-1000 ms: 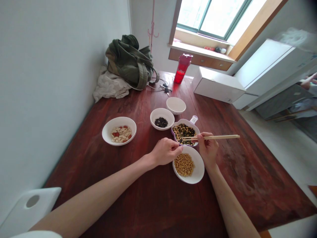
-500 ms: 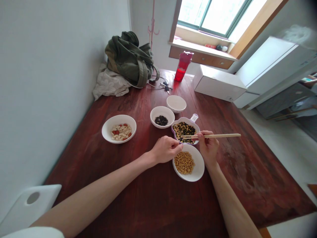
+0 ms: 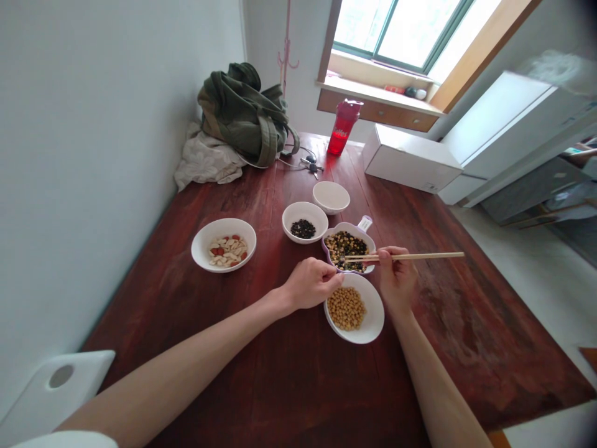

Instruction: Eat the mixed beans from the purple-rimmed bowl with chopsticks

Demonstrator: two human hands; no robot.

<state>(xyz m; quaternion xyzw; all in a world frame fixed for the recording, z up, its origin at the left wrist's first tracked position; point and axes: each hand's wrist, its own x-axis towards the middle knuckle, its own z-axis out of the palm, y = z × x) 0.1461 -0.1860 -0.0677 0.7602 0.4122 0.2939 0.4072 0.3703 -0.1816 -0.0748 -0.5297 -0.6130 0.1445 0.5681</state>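
My right hand (image 3: 398,280) grips a pair of wooden chopsticks (image 3: 431,256). Their tips reach leftward into a purple-edged white dish with a short handle (image 3: 366,223), among mixed dark and yellow beans (image 3: 347,244). My left hand (image 3: 313,283) is closed, its thumb and fingertips at the upper left rim of a white bowl (image 3: 373,320) of yellow soybeans (image 3: 346,308); the exact grip is partly hidden. This bowl stands just in front of the dish. Behind and left of the dish is a white bowl (image 3: 305,210) with black beans (image 3: 303,229).
Another white bowl (image 3: 331,196) stands farther back. At left, a white bowl (image 3: 199,246) holds pale and reddish nuts or seeds (image 3: 227,251). Beyond are a green bag (image 3: 242,115), keys (image 3: 311,165), a red bottle (image 3: 344,127) and a white box (image 3: 410,158). A wall borders the left side.
My right hand has shifted slightly to the right with the chopsticks, whose tips remain in the dish. My left hand stays at the bowl's rim. The whole view has dipped very slightly.
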